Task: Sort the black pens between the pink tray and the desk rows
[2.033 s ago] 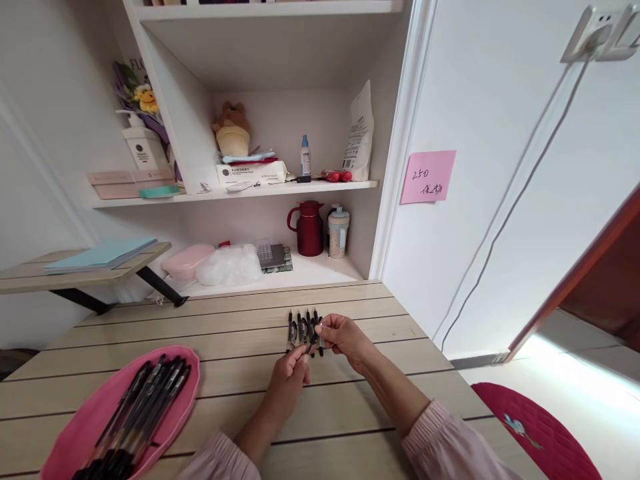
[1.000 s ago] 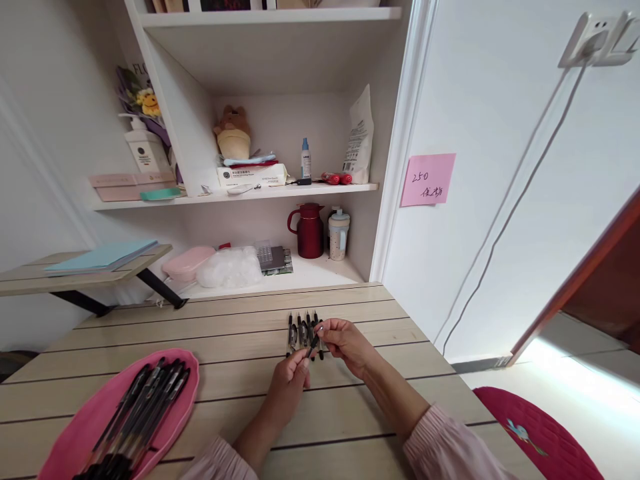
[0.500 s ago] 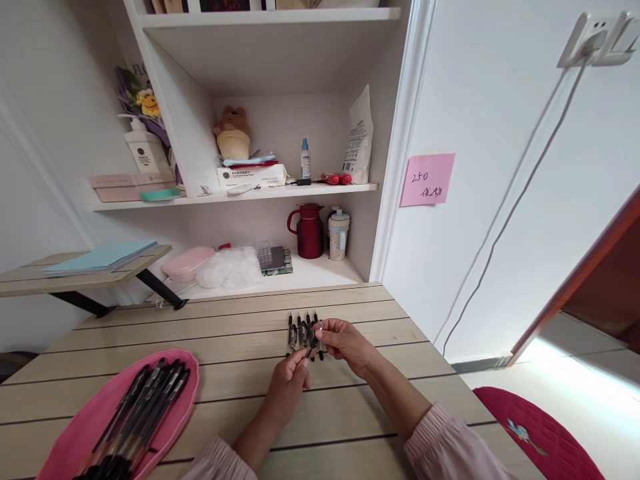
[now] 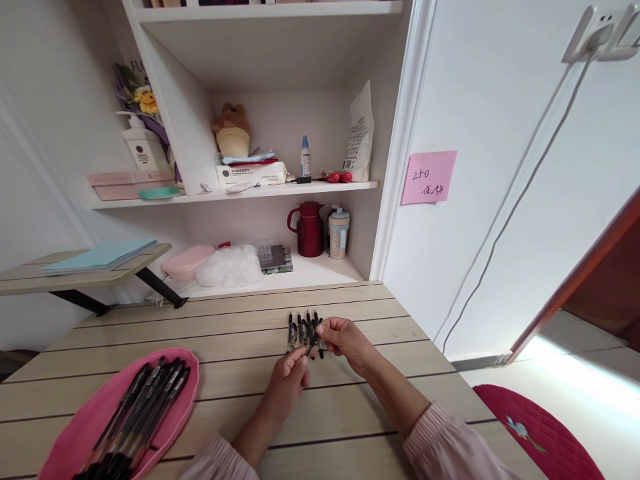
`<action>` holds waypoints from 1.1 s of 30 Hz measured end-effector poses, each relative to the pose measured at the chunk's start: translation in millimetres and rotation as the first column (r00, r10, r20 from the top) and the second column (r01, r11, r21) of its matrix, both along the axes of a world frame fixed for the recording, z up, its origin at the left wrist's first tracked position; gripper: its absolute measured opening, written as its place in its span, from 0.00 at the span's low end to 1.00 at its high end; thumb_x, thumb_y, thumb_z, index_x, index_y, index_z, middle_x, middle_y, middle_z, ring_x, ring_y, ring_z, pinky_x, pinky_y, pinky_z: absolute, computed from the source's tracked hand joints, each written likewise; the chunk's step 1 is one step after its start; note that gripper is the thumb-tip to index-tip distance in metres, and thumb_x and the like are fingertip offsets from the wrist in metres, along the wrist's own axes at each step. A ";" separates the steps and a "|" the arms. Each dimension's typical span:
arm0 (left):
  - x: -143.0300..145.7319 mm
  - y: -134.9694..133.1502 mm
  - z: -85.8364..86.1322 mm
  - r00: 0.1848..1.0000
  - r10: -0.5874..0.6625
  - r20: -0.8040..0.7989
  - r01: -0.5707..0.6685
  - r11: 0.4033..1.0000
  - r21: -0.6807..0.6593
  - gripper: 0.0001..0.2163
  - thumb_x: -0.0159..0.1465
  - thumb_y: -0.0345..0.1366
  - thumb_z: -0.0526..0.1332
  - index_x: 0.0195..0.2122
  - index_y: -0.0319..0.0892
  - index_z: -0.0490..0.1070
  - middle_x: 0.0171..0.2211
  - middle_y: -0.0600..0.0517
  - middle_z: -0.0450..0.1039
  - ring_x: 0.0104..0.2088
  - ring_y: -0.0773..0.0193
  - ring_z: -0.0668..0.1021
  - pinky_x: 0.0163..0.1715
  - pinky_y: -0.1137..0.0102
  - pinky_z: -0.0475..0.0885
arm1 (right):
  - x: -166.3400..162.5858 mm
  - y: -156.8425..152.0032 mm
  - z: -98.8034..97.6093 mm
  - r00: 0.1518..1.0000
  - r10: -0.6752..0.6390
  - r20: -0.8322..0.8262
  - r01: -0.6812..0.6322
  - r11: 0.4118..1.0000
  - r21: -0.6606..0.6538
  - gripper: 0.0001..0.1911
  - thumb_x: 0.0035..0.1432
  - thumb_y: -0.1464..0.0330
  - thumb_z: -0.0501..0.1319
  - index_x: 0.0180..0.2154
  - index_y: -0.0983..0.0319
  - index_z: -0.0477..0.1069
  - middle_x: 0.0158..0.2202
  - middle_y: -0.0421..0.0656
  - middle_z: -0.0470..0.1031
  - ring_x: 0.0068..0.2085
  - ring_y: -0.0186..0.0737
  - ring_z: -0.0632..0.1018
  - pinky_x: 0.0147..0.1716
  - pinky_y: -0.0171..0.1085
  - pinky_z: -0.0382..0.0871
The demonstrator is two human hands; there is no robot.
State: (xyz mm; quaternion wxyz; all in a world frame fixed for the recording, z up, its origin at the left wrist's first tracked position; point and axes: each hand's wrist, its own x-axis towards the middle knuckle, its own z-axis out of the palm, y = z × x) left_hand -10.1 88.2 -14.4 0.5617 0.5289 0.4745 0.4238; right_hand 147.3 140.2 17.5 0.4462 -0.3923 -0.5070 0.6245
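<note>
Both my hands meet over the wooden table [image 4: 225, 347], pinching one black pen [image 4: 313, 343] between them. My left hand [image 4: 289, 379] grips the pen's lower end with closed fingers. My right hand [image 4: 343, 340] pinches its upper end. Just behind the hands, several black pens [image 4: 300, 328] lie side by side in a row on the table. A pink oval tray [image 4: 90, 427] at the near left holds several more black pens [image 4: 143, 413].
White shelves behind the table hold a red jug [image 4: 309, 230], a cup [image 4: 339, 233], a pink case [image 4: 187, 261] and a plastic bag [image 4: 229, 265]. A pink note [image 4: 428, 177] sticks on the right wall. A red mat [image 4: 535, 430] lies on the floor.
The hands stay together on the pen with only slight finger shifts. The view has tilted a little.
</note>
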 end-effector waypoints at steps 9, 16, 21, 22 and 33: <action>-10.5 -2.1 14.6 0.933 -0.042 0.358 0.089 0.989 -0.118 0.16 0.56 0.44 0.56 0.40 0.39 0.65 0.14 0.61 0.58 0.09 0.79 0.51 0.10 0.78 0.40 | 27.3 23.5 -10.1 0.844 -0.374 0.384 0.321 0.926 0.198 0.07 0.47 0.64 0.56 0.24 0.61 0.65 0.23 0.39 0.70 0.20 0.31 0.67 0.20 0.32 0.56; -8.9 -0.8 11.0 0.936 -0.043 0.350 0.089 0.989 -0.116 0.16 0.56 0.43 0.57 0.41 0.38 0.65 0.15 0.61 0.59 0.09 0.79 0.52 0.10 0.78 0.41 | 24.2 18.1 -26.0 0.409 -0.469 0.782 0.084 0.873 0.480 0.09 0.49 0.68 0.56 0.35 0.61 0.68 0.32 0.44 0.74 0.34 0.39 0.72 0.29 0.34 0.56; -6.8 -3.1 13.3 0.954 -0.044 0.295 0.078 0.991 -0.105 0.17 0.55 0.45 0.57 0.41 0.38 0.66 0.15 0.60 0.60 0.10 0.79 0.52 0.10 0.78 0.41 | 18.0 16.1 -34.3 0.283 -0.459 0.842 -0.008 0.877 0.480 0.16 0.47 0.74 0.56 0.41 0.63 0.65 0.35 0.48 0.73 0.37 0.42 0.72 0.32 0.35 0.56; -6.2 -3.5 13.7 0.958 -0.040 0.282 0.071 0.992 -0.103 0.17 0.55 0.45 0.57 0.41 0.38 0.66 0.15 0.61 0.60 0.10 0.79 0.52 0.10 0.78 0.41 | 19.5 16.9 -34.3 0.264 -0.460 0.848 0.003 0.879 0.476 0.16 0.47 0.75 0.56 0.41 0.64 0.65 0.35 0.49 0.72 0.37 0.42 0.73 0.31 0.35 0.56; -0.8 -3.8 6.9 0.993 -0.046 0.105 0.050 0.998 -0.041 0.18 0.55 0.46 0.56 0.40 0.37 0.68 0.15 0.60 0.59 0.13 0.77 0.54 0.11 0.79 0.46 | 20.4 17.9 2.3 0.914 -0.364 0.179 0.341 0.928 0.149 0.09 0.42 0.66 0.60 0.26 0.60 0.61 0.19 0.35 0.64 0.21 0.32 0.67 0.20 0.32 0.56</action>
